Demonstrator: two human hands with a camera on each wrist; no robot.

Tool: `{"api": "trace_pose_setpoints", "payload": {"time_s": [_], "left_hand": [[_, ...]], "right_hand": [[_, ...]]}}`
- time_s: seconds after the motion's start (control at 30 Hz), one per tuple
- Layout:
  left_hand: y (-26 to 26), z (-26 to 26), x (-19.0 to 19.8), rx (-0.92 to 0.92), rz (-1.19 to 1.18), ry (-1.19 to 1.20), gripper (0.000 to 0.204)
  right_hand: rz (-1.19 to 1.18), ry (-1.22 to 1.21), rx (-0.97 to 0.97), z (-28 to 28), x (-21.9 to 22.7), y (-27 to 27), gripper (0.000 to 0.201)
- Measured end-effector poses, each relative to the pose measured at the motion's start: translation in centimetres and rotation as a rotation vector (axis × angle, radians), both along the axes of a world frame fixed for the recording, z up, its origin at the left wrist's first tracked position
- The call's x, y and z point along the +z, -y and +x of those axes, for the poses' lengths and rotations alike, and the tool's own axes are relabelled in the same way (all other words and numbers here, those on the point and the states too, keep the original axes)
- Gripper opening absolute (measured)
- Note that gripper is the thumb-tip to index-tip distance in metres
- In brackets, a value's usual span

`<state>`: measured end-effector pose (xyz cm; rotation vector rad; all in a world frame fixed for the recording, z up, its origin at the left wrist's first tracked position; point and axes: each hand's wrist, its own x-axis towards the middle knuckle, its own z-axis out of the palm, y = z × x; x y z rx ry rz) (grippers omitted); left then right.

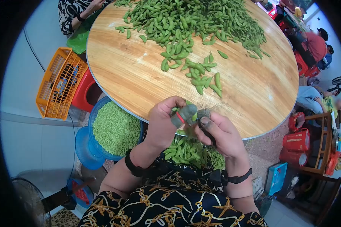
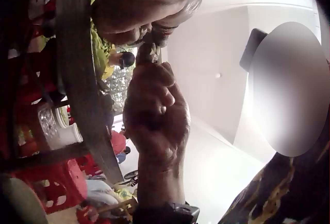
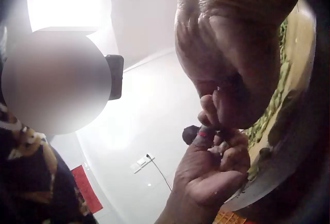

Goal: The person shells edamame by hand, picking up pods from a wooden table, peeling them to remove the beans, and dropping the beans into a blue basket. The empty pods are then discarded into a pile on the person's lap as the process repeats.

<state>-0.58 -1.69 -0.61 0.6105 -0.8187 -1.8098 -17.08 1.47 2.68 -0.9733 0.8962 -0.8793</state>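
Over the table's near edge, my left hand pinches a green soybean pod between thumb and fingers. Grey covers wrap some fingertips, and a red band circles the left thumb's cover. My right hand meets it from the other side, its covered thumb and curled fingers pinching at the pod's end. Another pod shows by the left fingers. In the right wrist view, the left hand and right hand meet at the fingertips; the pod is mostly hidden there.
A heap of pods covers the far side of the round wooden table, with loose pods nearer. More pods lie below the edge. Shelled beans fill a blue basket at left, near an orange crate.
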Motion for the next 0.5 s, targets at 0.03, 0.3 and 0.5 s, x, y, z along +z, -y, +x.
{"api": "trace_pose_setpoints", "payload": {"time_s": [0.03,0.3,0.5], "left_hand": [[0.0,-0.1,-0.1,0.030,-0.046,0.146,0.010],[0.6,-0.2,0.0,-0.248,-0.157,-0.028,0.008],[-0.2,-1.5,2.0,-0.085,-0.291,0.599,0.021]], "right_hand": [[0.001,0.002,-0.003,-0.2,-0.2,0.0,0.022],[0.138,0.135,-0.024,-0.4,-0.2,-0.7,0.019],[-0.288,-0.396,-0.221,-0.2,-1.3,-0.4,0.017]]}}
